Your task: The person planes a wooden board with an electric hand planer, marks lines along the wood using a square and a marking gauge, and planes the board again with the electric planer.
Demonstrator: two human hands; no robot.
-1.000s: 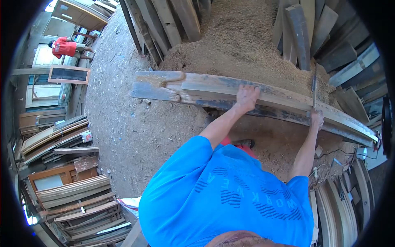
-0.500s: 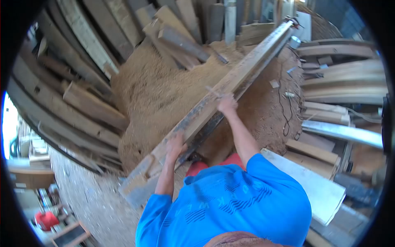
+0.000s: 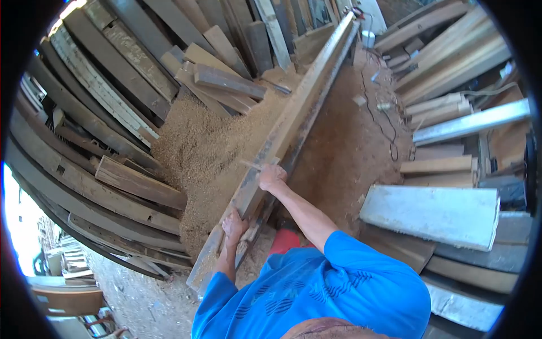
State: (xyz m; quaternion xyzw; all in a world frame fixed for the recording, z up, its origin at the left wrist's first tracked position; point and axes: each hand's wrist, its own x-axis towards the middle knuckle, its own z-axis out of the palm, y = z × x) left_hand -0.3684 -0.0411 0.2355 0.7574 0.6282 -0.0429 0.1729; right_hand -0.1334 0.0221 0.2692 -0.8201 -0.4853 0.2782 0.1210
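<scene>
A long wooden beam (image 3: pixel 292 120) lies diagonally before me, from the lower left up to the far top, on a dark, worn support (image 3: pixel 323 101). Near its close end, my left hand (image 3: pixel 234 226) is closed over the beam with fingers curled. Farther up the beam rests my right hand (image 3: pixel 272 177), closed round a thin, pale, stick-like tool (image 3: pixel 250 164). One end of that tool sticks out to the left across the beam; the rest is hidden in the fist, so its kind cannot be made out.
Sawdust (image 3: pixel 197 144) is heaped left of the beam. Stacked planks (image 3: pixel 121 181) line the left side, and more boards (image 3: pixel 446 51) lie at right. A pale panel (image 3: pixel 432 216) is close to my right. A dark cable (image 3: pixel 372 113) runs over the floor near a white container (image 3: pixel 368 38).
My right hand has come down along the beam, closer to my left hand, with the thin tool. My left fingers look more curled. The whole view has shifted and turned.
</scene>
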